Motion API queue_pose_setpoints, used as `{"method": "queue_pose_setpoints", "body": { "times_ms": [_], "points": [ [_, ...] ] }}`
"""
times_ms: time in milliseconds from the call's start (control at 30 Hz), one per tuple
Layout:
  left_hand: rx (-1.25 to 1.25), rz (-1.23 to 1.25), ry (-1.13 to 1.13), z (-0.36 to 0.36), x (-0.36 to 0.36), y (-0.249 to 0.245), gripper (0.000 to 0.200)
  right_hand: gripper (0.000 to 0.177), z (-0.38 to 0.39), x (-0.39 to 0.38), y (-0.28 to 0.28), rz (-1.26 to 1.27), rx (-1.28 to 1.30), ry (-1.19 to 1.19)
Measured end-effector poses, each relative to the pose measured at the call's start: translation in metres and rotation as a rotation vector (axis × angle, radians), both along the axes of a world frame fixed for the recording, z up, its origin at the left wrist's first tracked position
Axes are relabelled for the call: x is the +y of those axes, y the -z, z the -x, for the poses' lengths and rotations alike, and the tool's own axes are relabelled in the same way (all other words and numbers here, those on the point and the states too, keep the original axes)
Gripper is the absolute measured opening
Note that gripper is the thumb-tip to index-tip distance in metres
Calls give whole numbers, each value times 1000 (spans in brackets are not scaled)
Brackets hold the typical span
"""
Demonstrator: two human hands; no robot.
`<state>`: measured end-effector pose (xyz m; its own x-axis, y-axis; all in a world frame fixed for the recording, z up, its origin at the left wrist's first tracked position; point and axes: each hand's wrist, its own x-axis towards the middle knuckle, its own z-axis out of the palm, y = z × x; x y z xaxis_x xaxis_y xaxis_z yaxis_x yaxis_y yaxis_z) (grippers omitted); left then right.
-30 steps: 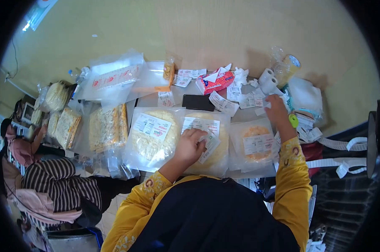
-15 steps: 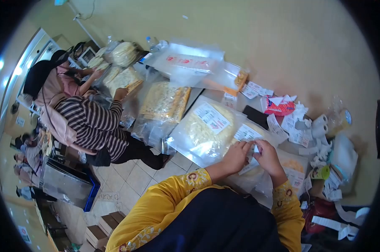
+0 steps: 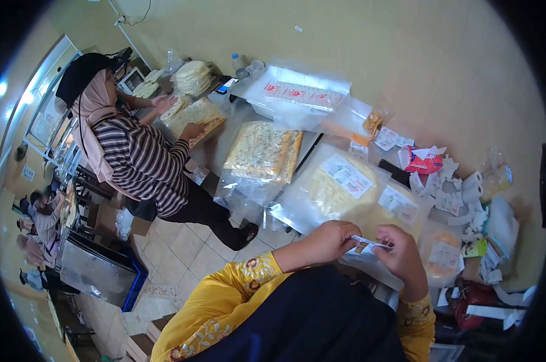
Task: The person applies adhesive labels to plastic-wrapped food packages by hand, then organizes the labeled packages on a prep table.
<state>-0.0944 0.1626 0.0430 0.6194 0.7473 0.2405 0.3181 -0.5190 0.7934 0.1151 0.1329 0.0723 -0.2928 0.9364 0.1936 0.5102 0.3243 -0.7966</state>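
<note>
A small printed label (image 3: 367, 244) is stretched between my two hands, low over the near edge of the table. Fingers of my left hand (image 3: 333, 241) pinch its left end, and my right hand (image 3: 399, 250) pinches the other end. Just beyond them lie clear plastic bags of flat, pale yellow food; one bag (image 3: 321, 199) bears a white printed label (image 3: 347, 175), and a second label (image 3: 398, 204) lies on the bag beside it. To the right of my right hand is a bag with orange contents (image 3: 443, 256).
A co-worker in a striped top (image 3: 137, 151) handles flatbread-like sheets (image 3: 200, 117) at the left. Bagged sheets (image 3: 261, 151) and a white tray (image 3: 261, 111) stand between us. Crumpled paper strips (image 3: 451, 202), paper rolls (image 3: 472, 186) and a red bag (image 3: 469, 304) are at the right.
My hands have come away from the labelled bag toward my body, and the label between them now shows. The dark phone-like object is now partly covered. The co-worker's hands have shifted on the sheets.
</note>
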Motion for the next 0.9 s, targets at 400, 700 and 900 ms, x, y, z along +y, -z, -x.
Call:
{"method": "queue_pose_setpoints", "body": {
  "times_ms": [400, 700, 900],
  "points": [
    [393, -255, -596, 318, -13, 102, 41, 12, 240, -7, 168, 494, 206, 40],
    [383, -341, -519, 371, 54, 156, 14, 25, 306, -3, 198, 1159, 934, 150],
    [-127, -202, -607, 369, 81, 94, 13, 26, 386, 27, 159, 1326, 1213, -104]
  ]
}}
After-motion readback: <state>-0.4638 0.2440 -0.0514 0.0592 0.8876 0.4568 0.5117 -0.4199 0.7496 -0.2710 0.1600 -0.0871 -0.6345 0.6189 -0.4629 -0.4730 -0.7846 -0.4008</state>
